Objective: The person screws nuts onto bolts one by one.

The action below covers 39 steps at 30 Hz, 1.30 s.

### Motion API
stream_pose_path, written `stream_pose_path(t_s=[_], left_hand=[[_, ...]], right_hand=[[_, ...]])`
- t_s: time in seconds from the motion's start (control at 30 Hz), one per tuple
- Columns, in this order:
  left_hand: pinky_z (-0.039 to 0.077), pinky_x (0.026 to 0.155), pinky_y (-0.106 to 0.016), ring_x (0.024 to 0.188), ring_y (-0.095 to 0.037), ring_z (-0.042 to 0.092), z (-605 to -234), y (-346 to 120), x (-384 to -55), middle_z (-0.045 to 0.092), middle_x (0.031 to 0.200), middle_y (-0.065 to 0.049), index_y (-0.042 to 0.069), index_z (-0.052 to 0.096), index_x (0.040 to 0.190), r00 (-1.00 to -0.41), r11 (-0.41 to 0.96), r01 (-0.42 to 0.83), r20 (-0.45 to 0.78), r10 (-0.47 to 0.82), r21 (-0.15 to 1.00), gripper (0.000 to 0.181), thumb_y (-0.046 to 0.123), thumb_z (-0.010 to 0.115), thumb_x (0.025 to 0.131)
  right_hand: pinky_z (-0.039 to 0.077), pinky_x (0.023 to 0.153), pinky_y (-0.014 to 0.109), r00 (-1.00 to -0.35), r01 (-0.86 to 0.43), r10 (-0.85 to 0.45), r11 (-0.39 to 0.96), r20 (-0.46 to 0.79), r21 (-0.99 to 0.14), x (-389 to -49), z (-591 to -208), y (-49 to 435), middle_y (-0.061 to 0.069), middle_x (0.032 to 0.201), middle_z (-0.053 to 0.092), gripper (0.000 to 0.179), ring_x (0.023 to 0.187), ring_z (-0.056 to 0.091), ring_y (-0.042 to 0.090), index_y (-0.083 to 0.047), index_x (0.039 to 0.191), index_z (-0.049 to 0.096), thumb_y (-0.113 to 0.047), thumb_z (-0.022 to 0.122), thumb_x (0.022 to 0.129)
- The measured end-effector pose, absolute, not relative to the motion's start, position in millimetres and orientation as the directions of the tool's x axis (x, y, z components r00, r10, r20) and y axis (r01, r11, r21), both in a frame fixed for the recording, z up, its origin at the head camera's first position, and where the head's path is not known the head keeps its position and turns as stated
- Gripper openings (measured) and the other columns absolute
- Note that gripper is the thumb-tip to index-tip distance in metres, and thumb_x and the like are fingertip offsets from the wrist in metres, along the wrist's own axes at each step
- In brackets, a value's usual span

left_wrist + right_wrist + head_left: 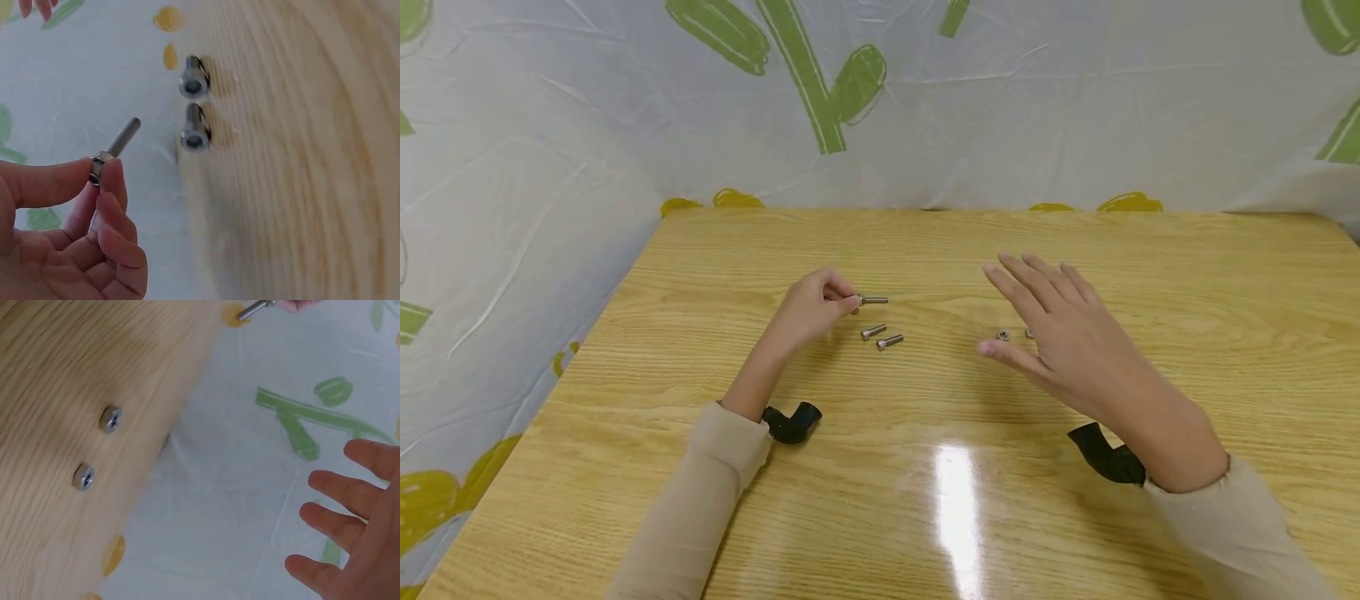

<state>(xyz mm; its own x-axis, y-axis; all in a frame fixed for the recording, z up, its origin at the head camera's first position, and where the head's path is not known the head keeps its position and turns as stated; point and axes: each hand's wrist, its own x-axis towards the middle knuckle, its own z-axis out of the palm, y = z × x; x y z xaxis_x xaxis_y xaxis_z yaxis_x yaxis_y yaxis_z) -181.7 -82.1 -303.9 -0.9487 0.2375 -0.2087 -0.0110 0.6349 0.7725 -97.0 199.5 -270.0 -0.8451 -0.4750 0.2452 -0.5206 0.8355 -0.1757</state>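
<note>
Bolt [877, 300] sits in the left hand [812, 308], above the counter [940, 258], nearer the left edge than the right; in the head view it shows between the far edge and two loose bolts [873, 332] [891, 342]. Long axis roughly parallel to the far edge: head end at the left fingertips, free tip pointing toward the right edge, the right hand's side. Left hand much the nearer, thumb and fingers pinching the head end. Right hand [1063, 337] well apart, holding nothing, fingers straight and spread; two loose nuts [1003, 335] [1030, 333] show by its thumb and palm, one partly covered.

Held bolt: silvery metal, slim straight shank, threaded to the tip. Against its head, a faceted collar [105, 155], probably a nut; fingertips hide part, so not certain. Loose bolts lie side by side, socket heads toward the left edge.
</note>
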Motion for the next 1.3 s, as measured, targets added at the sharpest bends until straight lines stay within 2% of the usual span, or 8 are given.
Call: stream_pose_path(t_s=[0.1, 0.3, 0.53, 0.87, 1.0, 1.1, 1.23, 1.3], left_hand=[[0.044, 0.063, -0.029, 0.084, -0.024, 0.056, -308.6, -86.0, -187.2, 0.063, 0.099, -0.009, 0.009, 0.054, 0.103, -0.942, 0.67, -0.035, -0.249, 0.226, 0.741, 0.017, 0.024, 0.056, 0.094], [0.043, 0.066, -0.029, 0.078, -0.022, 0.051, -316.2, -90.7, -195.3, 0.057, 0.099, -0.011, 0.005, 0.053, 0.105, -0.924, 0.732, -0.053, -0.311, 0.222, 0.679, 0.02, 0.022, 0.055, 0.093], [0.04, 0.069, -0.027, 0.086, -0.021, 0.05, -315.3, -92.9, -198.8, 0.062, 0.106, -0.012, 0.003, 0.054, 0.102, -0.891, 0.772, -0.039, -0.372, 0.261, 0.635, 0.015, 0.016, 0.053, 0.095], [0.04, 0.072, -0.028, 0.085, -0.02, 0.049, -314.5, -93.2, -197.3, 0.064, 0.1, -0.011, 0.004, 0.054, 0.1, -0.876, 0.808, -0.026, -0.403, 0.265, 0.589, 0.013, 0.015, 0.055, 0.094], [0.041, 0.07, -0.028, 0.084, -0.02, 0.05, -311.8, -94.5, -196.2, 0.062, 0.101, -0.012, 0.003, 0.051, 0.108, -0.887, 0.81, -0.021, -0.385, 0.255, 0.586, 0.021, 0.019, 0.055, 0.094], [0.041, 0.064, -0.028, 0.076, -0.02, 0.05, -308.6, -93.6, -194.6, 0.058, 0.094, -0.01, 0.006, 0.05, 0.112, -0.906, 0.804, -0.005, -0.342, 0.248, 0.595, 0.026, 0.022, 0.057, 0.093], [0.037, 0.055, -0.026, 0.063, -0.017, 0.044, -302.8, -87.4, -190.1, 0.052, 0.08, -0.007, 0.008, 0.053, 0.109, -0.923, 0.797, 0.061, -0.271, 0.274, 0.601, 0.023, 0.023, 0.059, 0.092], [0.037, 0.054, -0.026, 0.061, -0.017, 0.043, -300.2, -83.8, -187.3, 0.051, 0.078, -0.005, 0.009, 0.057, 0.106, -0.924, 0.81, 0.111, -0.241, 0.298, 0.575, 0.02, 0.023, 0.059, 0.092]], right_hand=[[0.013, 0.112, 0.056, -0.853, -0.508, -0.474, 0.85, 0.219, -0.138, -100.2, -275.3, 202.2, 0.017, 0.151, 0.025, 0.078, 0.139, 0.021, 0.038, -0.011, 0.149, 0.019, -0.055, 0.047, 0.091], [0.014, 0.11, 0.059, -0.876, -0.476, -0.455, 0.87, 0.163, -0.131, -102.5, -279.6, 204.7, 0.018, 0.152, 0.022, 0.08, 0.138, 0.02, 0.04, -0.011, 0.149, 0.017, -0.055, 0.049, 0.09], [0.016, 0.107, 0.062, -0.902, -0.432, -0.425, 0.89, 0.077, -0.146, -104.6, -280.8, 206.4, 0.02, 0.151, 0.023, 0.082, 0.137, 0.02, 0.042, -0.011, 0.15, 0.016, -0.056, 0.049, 0.089], [0.021, 0.103, 0.064, -0.912, -0.408, -0.408, 0.897, 0.037, -0.17, -106.4, -280.4, 207.6, 0.023, 0.147, 0.028, 0.081, 0.13, 0.027, 0.047, -0.008, 0.148, 0.02, -0.055, 0.049, 0.09], [0.021, 0.103, 0.064, -0.918, -0.393, -0.396, 0.903, 0.019, -0.176, -106.4, -278.9, 208.0, 0.024, 0.147, 0.029, 0.081, 0.13, 0.028, 0.048, -0.008, 0.148, 0.02, -0.056, 0.049, 0.09], [0.021, 0.103, 0.064, -0.92, -0.387, -0.391, 0.905, 0.013, -0.177, -106.2, -278.0, 208.3, 0.024, 0.147, 0.029, 0.081, 0.13, 0.028, 0.048, -0.008, 0.148, 0.021, -0.056, 0.049, 0.09], [0.021, 0.103, 0.064, -0.921, -0.385, -0.39, 0.905, 0.009, -0.179, -106.4, -277.3, 208.2, 0.024, 0.146, 0.029, 0.08, 0.13, 0.028, 0.048, -0.008, 0.148, 0.022, -0.056, 0.049, 0.09], [0.021, 0.102, 0.064, -0.921, -0.385, -0.39, 0.905, 0.01, -0.18, -106.4, -276.9, 208.1, 0.024, 0.146, 0.03, 0.08, 0.13, 0.028, 0.048, -0.008, 0.148, 0.022, -0.056, 0.049, 0.09]])
